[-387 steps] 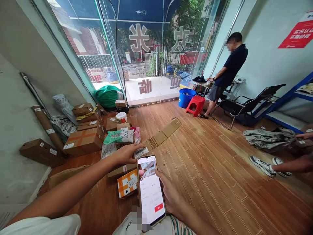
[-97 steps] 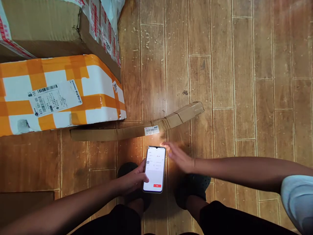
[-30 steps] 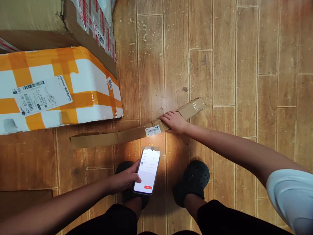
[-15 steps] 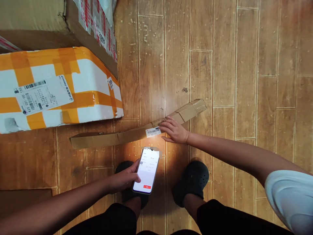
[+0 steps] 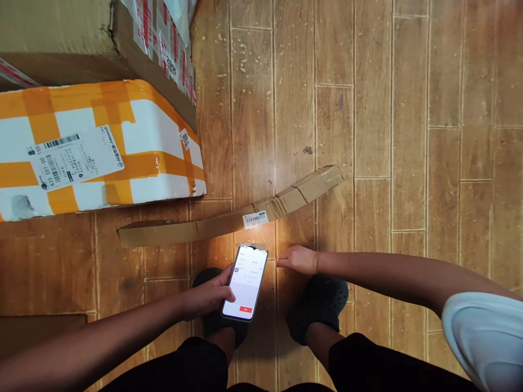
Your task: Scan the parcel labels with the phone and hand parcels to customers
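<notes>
My left hand (image 5: 212,294) is closed around a smartphone (image 5: 246,283), its thumb lying over the lower left of the lit screen. The screen shows a pale page with a red button near the bottom, and light falls on the floor just beyond the phone's top edge. My right hand (image 5: 299,259) is to the right of the phone, apart from it, with the fingers curled in and no object visible in them. Beyond both hands lies a long, thin, bent cardboard package (image 5: 204,227), with a white barcode label (image 5: 255,219) near its middle.
A white box with orange tape (image 5: 151,130) stands at the left, against a big brown carton (image 5: 61,32). Part of another brown box (image 5: 41,337) shows at the lower left. My dark clogs (image 5: 322,299) are on the wood-look floor (image 5: 376,109).
My right hand has come off the long package and drawn back toward the phone, its fingers curling in. The label is now fully uncovered. The phone has barely moved.
</notes>
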